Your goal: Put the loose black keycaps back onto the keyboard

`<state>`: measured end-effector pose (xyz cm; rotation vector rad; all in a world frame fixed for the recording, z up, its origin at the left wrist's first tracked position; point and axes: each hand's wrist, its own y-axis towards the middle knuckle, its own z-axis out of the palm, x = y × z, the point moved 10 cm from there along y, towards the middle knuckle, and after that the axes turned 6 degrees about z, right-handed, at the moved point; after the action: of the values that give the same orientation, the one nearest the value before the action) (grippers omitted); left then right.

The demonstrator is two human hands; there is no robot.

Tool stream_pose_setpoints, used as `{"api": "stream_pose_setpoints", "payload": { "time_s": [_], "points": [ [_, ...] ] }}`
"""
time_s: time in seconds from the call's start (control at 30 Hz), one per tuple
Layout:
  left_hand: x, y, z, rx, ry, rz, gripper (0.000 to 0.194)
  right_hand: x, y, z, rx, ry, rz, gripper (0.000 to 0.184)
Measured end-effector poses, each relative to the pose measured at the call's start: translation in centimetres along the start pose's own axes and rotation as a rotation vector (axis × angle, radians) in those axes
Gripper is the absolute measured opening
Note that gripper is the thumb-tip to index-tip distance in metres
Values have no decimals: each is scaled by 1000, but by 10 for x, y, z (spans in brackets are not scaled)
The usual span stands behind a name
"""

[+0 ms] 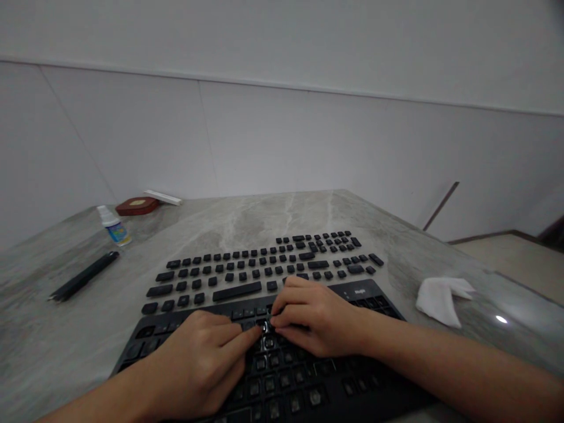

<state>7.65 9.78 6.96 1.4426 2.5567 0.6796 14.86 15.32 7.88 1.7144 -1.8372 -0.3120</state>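
Observation:
A black keyboard (370, 296) lies near me on the grey marble table (282, 214), most of its keycaps off. The removed black keycaps (264, 267) are laid out in rows just beyond it. My left hand (200, 364) rests on the keyboard, its index finger stretched toward a small key spot (265, 327) near the top rows. My right hand (315, 320) meets it there with fingers curled and pressed together, pinching at that spot. What is between the fingertips is too small to name.
At the far left stand a small white bottle (113, 225) with a blue label, a red round tin (137, 205) and a white stick (163, 197). A black pen-like tool (83, 276) lies at left. A crumpled white cloth (443, 296) sits at right, close to the table edge.

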Motion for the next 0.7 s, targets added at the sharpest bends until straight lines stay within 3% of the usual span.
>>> {"api": "stream_pose_setpoints", "payload": {
  "time_s": [0.2,0.33,0.5,0.7],
  "points": [
    [-1,1,-4,-28,8,19,28,1,0,0,3,-26,-3,15],
    [-21,6,-16,-59,40,146,26,3,0,2,35,-28,3,15],
    [-48,11,-13,82,52,267,28,4,0,-1,46,-25,35,15],
    [-28,7,-9,-19,40,84,30,1,-2,2,49,-81,48,19]
  ]
}}
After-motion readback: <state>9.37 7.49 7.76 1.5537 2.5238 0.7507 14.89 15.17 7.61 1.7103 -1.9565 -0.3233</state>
